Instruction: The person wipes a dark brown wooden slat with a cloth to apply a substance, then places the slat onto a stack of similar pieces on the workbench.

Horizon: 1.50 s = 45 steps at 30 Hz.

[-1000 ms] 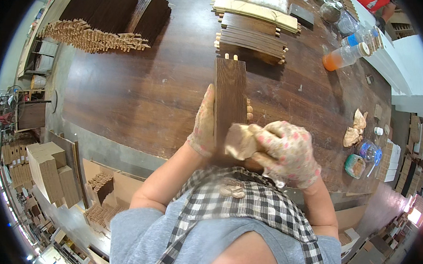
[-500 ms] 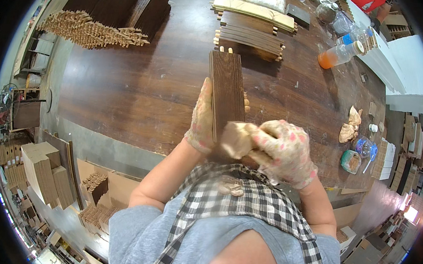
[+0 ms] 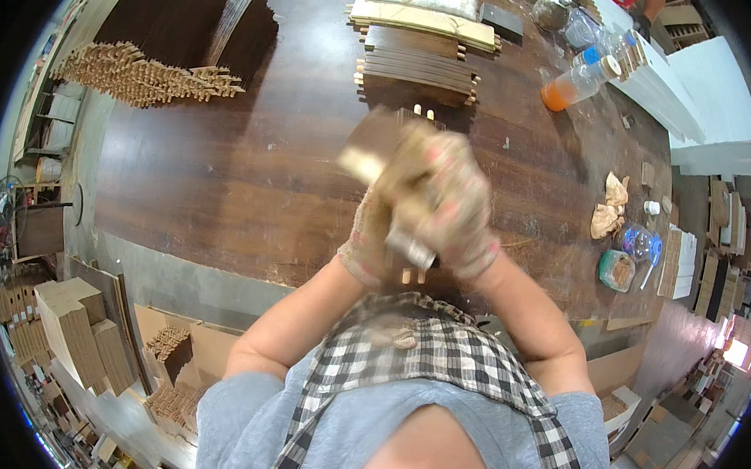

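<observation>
Both my hands wear pale, pink-spotted work gloves and come together over the near middle of the table. My left hand (image 3: 366, 247) is closed along the left side of a dark brown wooden board, largely hidden behind the hands. Pale dowels (image 3: 417, 110) stick out at its far end, and two more dowels (image 3: 406, 276) at its near end. My right hand (image 3: 458, 205), smeared by motion, lies across the board, closed on a beige cloth (image 3: 403, 185) that is also blurred. A blurred brown flat shape with a pale edge (image 3: 362, 162) shows beyond my left hand; its kind is unclear.
A big stack of dark doweled boards (image 3: 161, 36) stands far left. Ahead lies a smaller board stack (image 3: 418, 71). To the right are a bottle of orange liquid (image 3: 579, 84), crumpled cloths (image 3: 611, 204) and a green-based jar (image 3: 616, 270). Part of another person shows at the far right.
My right hand has swept away from me and leftward, from the board's near end to over its middle, covering it. The board sits a little nearer me. The view has shifted slightly.
</observation>
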### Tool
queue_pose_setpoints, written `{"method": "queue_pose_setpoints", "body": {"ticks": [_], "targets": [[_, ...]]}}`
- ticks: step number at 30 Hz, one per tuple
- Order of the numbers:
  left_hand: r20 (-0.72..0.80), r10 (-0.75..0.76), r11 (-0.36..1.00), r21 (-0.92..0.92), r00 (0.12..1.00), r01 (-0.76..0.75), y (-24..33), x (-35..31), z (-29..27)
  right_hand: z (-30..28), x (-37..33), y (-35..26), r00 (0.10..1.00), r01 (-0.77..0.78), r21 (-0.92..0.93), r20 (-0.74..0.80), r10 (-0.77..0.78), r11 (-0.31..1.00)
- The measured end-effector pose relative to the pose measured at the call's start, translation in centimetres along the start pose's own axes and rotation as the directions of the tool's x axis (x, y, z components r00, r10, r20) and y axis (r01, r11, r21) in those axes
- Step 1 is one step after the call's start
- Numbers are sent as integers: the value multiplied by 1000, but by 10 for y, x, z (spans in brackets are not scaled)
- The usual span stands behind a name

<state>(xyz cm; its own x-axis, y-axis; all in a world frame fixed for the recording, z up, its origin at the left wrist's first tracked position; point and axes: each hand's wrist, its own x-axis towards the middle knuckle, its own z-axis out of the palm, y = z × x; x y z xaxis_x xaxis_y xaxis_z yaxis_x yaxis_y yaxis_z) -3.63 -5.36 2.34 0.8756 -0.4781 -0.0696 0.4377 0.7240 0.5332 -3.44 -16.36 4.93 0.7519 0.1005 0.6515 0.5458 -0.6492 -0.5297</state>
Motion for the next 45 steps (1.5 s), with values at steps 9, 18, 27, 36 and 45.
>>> {"method": "queue_pose_setpoints", "body": {"ticks": [9,18,27,36,45], "targets": [[148,-278,932,-197,949,304,-4,-13,-44,15,17,23,997,-57,52,-55,60,997],[128,-462,833,-276,877,479,6,-6,-33,17,25,56,982,25,-106,-185,-45,994],[225,-504,727,-411,834,550,13,34,-80,35,-24,-33,999,42,614,1,-54,788],[-16,-332,869,-394,943,299,44,24,-30,-43,-22,2,752,-450,771,55,657,451],[44,-210,853,-480,977,205,41,8,-45,-53,-43,0,674,-529,824,262,691,204]]}}
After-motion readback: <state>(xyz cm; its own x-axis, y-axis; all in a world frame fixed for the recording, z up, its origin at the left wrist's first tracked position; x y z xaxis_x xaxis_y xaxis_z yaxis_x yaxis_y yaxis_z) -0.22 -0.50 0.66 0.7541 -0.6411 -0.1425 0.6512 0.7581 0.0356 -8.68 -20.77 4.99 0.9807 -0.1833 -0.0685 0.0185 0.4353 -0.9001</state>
